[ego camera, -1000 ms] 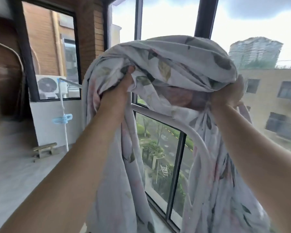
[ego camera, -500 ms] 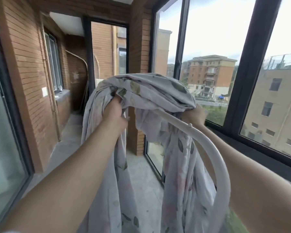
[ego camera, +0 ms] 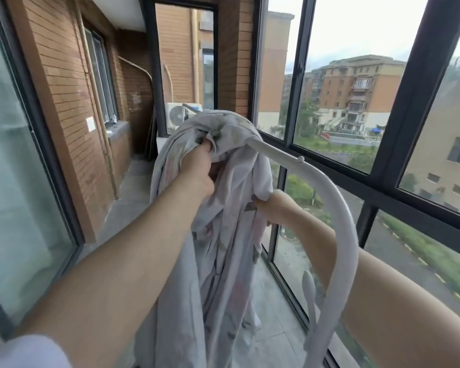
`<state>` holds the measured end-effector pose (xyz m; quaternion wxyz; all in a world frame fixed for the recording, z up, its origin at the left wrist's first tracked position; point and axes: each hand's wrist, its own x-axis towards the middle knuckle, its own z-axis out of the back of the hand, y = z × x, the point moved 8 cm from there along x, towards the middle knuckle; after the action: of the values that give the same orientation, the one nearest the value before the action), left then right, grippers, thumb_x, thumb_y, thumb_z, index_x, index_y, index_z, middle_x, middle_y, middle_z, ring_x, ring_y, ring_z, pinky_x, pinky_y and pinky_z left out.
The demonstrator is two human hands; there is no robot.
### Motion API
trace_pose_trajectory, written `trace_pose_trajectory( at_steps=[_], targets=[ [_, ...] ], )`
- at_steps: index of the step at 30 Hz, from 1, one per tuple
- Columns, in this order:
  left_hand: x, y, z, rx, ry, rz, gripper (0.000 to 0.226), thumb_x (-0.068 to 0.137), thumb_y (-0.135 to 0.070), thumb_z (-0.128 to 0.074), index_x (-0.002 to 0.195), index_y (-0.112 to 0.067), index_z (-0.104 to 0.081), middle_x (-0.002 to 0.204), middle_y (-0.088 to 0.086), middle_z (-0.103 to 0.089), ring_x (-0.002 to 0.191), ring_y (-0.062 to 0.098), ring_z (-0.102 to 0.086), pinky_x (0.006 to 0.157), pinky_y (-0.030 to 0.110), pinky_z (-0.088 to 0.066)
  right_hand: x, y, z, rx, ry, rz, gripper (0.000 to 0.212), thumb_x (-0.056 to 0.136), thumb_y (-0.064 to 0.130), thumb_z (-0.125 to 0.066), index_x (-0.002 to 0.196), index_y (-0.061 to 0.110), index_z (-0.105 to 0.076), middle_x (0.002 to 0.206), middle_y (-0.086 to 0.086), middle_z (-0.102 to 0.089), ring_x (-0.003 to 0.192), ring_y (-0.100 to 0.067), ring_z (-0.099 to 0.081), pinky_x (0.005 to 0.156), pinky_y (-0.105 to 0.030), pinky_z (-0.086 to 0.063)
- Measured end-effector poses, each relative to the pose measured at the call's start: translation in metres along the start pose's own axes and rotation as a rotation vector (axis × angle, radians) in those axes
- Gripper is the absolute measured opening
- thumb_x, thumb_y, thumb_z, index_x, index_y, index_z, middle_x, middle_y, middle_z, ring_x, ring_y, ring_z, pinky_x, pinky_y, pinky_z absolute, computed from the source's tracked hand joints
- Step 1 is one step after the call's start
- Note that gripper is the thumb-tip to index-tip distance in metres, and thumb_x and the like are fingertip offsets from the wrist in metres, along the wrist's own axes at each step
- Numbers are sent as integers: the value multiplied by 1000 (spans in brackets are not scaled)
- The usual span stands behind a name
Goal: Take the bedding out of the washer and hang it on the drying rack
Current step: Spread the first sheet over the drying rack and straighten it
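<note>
A pale grey bedsheet with a leaf print hangs bunched over the top bar of a white drying rack, its folds falling to the floor. My left hand grips a fold of the sheet near the top of the bar. My right hand reaches in from the far side of the rack's curved tube and holds the sheet's edge lower down. Its fingers are partly hidden by the cloth. The washer is out of view.
I stand on a narrow glazed balcony. Black-framed windows run along the right, a brick wall and a sliding glass door along the left. An air-conditioner unit sits at the far end. The tiled floor stretches ahead.
The sheet has come down from in front of my face and now hangs over the rack bar. My right hand has dropped lower along its edge; my left still grips the top.
</note>
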<state>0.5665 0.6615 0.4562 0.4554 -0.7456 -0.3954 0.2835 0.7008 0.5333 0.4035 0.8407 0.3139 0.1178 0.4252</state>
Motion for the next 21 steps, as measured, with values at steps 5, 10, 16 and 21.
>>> trace_pose_trajectory(
  at_steps=[5,10,16,21],
  targets=[
    [-10,-22,-16,108,-8,-61,59,75,-66,-66,124,-33,-66,124,-1,-69,112,25,-63,101,46,-50,-12,20,28,247,-130,70,15,99,7,-49,85,3,-54,63,-10,-46,48,-19,-42,30,-13,-27],
    [-24,-5,-19,213,60,-26,60,80,-75,-59,113,-27,-71,108,0,-76,104,23,-69,98,40,-53,-20,8,19,243,-23,11,15,100,11,-54,87,3,-52,64,-7,-44,50,-16,-41,31,-12,-28],
    [-36,14,-9,509,141,120,91,74,-93,-34,118,-20,-66,109,9,-75,103,30,-70,91,46,-57,-15,19,32,326,83,45,14,88,1,-65,100,-7,-65,93,-13,-55,85,-22,-50,73,-31,-40],
    [-67,-21,-10,929,175,-23,50,97,-49,-57,103,0,-68,89,16,-77,75,28,-75,68,34,-61,-9,38,71,680,17,54,20,99,22,-52,79,25,-56,83,6,-56,73,-10,-54,67,-23,-48]
  ],
)
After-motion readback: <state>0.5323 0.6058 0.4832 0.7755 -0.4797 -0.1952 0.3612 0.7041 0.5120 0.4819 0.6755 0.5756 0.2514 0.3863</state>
